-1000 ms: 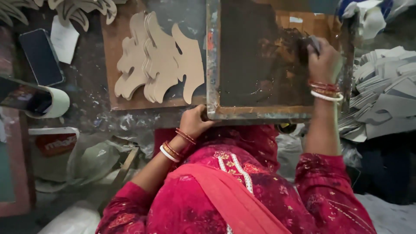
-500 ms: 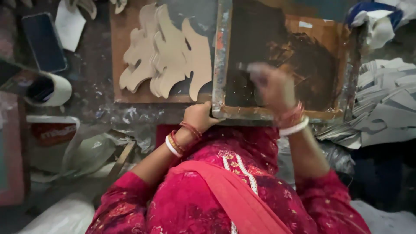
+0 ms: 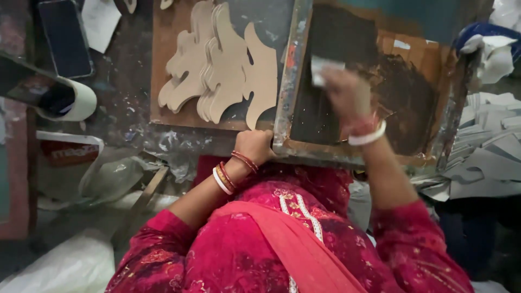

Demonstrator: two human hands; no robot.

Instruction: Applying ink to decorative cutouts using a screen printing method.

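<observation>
The head camera looks down over a person in a red patterned garment working at a cluttered bench. The right hand (image 3: pixel 347 95) is closed around a small pale scraper (image 3: pixel 324 69), whose flat edge sticks out past the fingers and rests on the dark mesh of a wooden-framed printing screen (image 3: pixel 290 81). The hand is blurred, so how firmly the fingers wrap the tool cannot be told. Red and white bangles sit at that wrist. To the far side of the right hand, a dark brown smear of ink (image 3: pixel 407 106) covers the mesh.

The left hand (image 3: pixel 255 147) is curled shut on the near left corner of the screen frame, thumb and fingers folded over its edge, with bangles at its wrist too. Just beyond the left hand, a stack of tan cut-out shapes (image 3: pixel 217 70) lies on a brown board (image 3: pixel 163 81), touching the frame's left side. Further out to the left of that hand lie a roll of white tape (image 3: pixel 78 103) and a dark phone (image 3: pixel 65 38). Well to the right of the right hand, past the frame, lies a heap of grey card pieces (image 3: pixel 488 157), with a blue and white cloth (image 3: pixel 491 46) beyond it.
</observation>
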